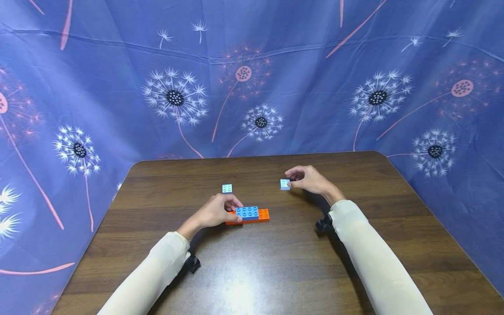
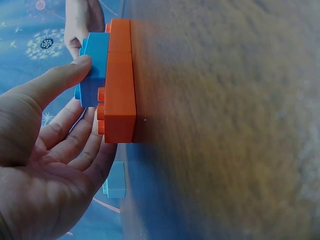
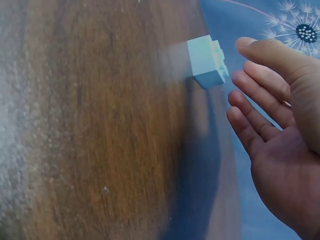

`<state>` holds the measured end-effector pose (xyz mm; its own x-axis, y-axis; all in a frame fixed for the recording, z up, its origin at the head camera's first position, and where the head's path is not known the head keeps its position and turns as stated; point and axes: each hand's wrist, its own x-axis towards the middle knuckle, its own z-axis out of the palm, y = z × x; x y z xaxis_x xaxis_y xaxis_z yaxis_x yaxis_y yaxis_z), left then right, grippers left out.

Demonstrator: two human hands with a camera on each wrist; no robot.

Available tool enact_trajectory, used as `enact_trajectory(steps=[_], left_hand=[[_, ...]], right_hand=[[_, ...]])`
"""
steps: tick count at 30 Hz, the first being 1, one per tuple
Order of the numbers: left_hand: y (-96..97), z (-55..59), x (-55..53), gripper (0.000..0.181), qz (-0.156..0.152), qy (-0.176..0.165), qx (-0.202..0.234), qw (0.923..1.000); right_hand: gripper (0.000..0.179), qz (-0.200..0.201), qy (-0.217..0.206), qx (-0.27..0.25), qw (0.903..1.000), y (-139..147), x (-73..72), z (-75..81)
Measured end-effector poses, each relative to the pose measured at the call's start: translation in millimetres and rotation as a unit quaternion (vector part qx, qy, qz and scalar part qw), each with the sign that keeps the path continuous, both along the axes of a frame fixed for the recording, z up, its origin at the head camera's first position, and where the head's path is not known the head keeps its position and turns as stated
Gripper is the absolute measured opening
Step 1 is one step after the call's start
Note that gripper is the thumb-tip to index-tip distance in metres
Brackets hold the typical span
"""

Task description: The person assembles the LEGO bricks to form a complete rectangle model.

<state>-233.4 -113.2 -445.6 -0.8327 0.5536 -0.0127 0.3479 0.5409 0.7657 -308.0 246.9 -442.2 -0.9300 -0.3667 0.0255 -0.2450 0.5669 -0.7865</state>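
L hand: L hand (image 1: 214, 212) pinches the rect. bright-blue plastic toy brick (image 1: 248, 213), thumb on near side, other fingers behind.
Blue brick: btwn L thumb & fingers, sits on top of the long orange plastic base (image 1: 263, 214); orange studs show past both its ends.
Orange base: low on the wood-grain worktop (image 1: 299, 262), under the blue brick; a seam shows in its side in the L wrist view.
R hand: R hand (image 1: 313, 180) has fingers spread, thumb apart from the rest, gripping nothing.
R pale brick: sm. pale-blue square plastic brick (image 1: 285, 184), studs up on worktop, just beside R thumb & fingertips; R wrist view shows a slight gap.
L pale brick: sm. pale bluish-white square brick (image 1: 227, 188), on worktop just beyond L hand, apart from orange base.
Arms: cream sleeves (image 1: 153, 271), w/ a black wrist device (image 1: 192, 264) on each.
Backdrop: blue dandelion-print cloth (image 1: 307, 109) behind worktop.
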Motion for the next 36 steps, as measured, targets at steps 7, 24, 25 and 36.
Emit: enact_trajectory(steps=[7,24,25,36], left_hand=[[-0.3,-2.0,-1.0,0.031,-0.003,-0.001,0.004,1.0000],[0.5,-1.8,-1.5,0.031,0.000,-0.004,-0.002,1.0000],[0.6,-1.8,-1.5,0.031,-0.001,-0.005,0.000,1.0000],[-1.2,-2.3,-2.7,0.032,-0.005,-0.001,0.001,1.0000]], right_hand=[[0.041,0.011,-0.007,0.033,0.9994,0.7,-4.2,-4.6],[0.033,0.007,-0.015,0.067,0.9976,-5.9,-9.4,-10.4],[0.032,0.006,-0.014,0.068,0.9976,-6.3,-8.4,-10.0],[0.030,0.034,0.019,0.054,0.9978,-21.4,10.8,1.0]])
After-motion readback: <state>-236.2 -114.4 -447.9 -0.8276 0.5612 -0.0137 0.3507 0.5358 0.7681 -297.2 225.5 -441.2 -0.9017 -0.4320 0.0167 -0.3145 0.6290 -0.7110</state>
